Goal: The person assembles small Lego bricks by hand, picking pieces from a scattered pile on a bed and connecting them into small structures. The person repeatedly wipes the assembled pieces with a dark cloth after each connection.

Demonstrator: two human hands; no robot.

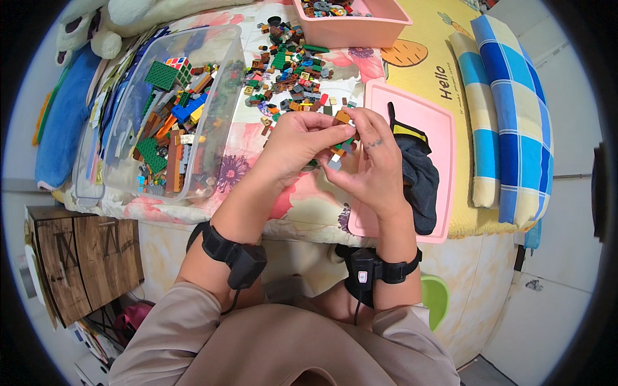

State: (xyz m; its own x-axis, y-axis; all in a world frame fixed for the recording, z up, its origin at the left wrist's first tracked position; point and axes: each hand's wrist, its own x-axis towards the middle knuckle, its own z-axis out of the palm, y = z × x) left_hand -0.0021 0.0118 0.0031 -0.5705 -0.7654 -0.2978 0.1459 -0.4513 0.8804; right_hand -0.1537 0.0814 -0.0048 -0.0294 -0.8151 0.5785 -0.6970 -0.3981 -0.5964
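Between both hands, above the flowered cloth (pixel 302 209), is a small cluster of building bricks (pixel 337 149) in brown, green, white and grey. My left hand (pixel 299 141) pinches it from the left between thumb and fingers. From the other side my right hand (pixel 373 157) closes on it, index finger near an orange-brown brick at the top and thumb by a grey piece below. The fingers cover much of the cluster. Just beyond the hands lies a spread of loose building bricks (pixel 293 77), mostly brown, green and grey.
At the left stands a clear plastic bin (pixel 219 116) with bricks and a puzzle cube. A pink bin (pixel 351 32) is at the back. On a pink lid (pixel 444 148) at the right lies a dark cloth item (pixel 418 177). Checked pillows (pixel 515 122) are farther right.
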